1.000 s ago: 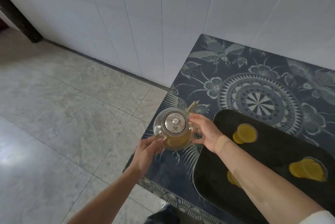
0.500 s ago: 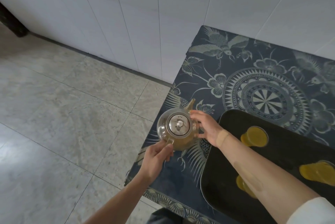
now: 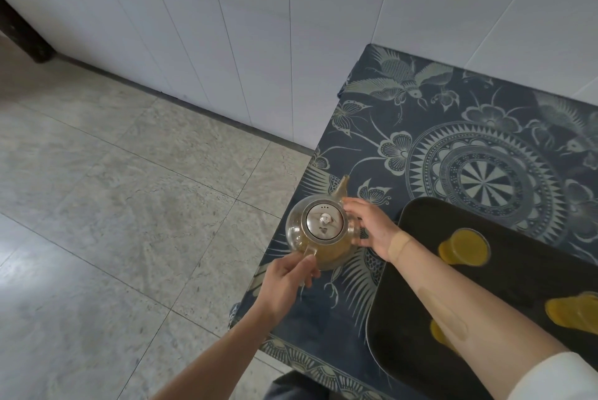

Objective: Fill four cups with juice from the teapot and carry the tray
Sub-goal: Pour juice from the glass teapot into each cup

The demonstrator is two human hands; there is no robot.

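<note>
A glass teapot (image 3: pixel 323 231) with a metal lid and some yellow juice in it stands at the table's left edge, spout pointing away. My left hand (image 3: pixel 286 280) grips its handle on the near side. My right hand (image 3: pixel 372 228) rests against the pot's right side. To the right lies a black tray (image 3: pixel 404 286) holding glass cups of orange juice: one (image 3: pixel 464 246) near the tray's far end, one (image 3: pixel 572 312) at the right, and one (image 3: pixel 440 333) partly hidden behind my right forearm.
The table (image 3: pixel 404 127) has a dark blue cloth with bird and flower patterns and stands against a white panelled wall. Its left edge drops to a grey tiled floor (image 3: pixel 129 205) just beside the teapot. A dark leg shows at the bottom edge.
The teapot and both hands hold nearly the same pose on the table. The view has shifted slightly, showing the tray farther right.
</note>
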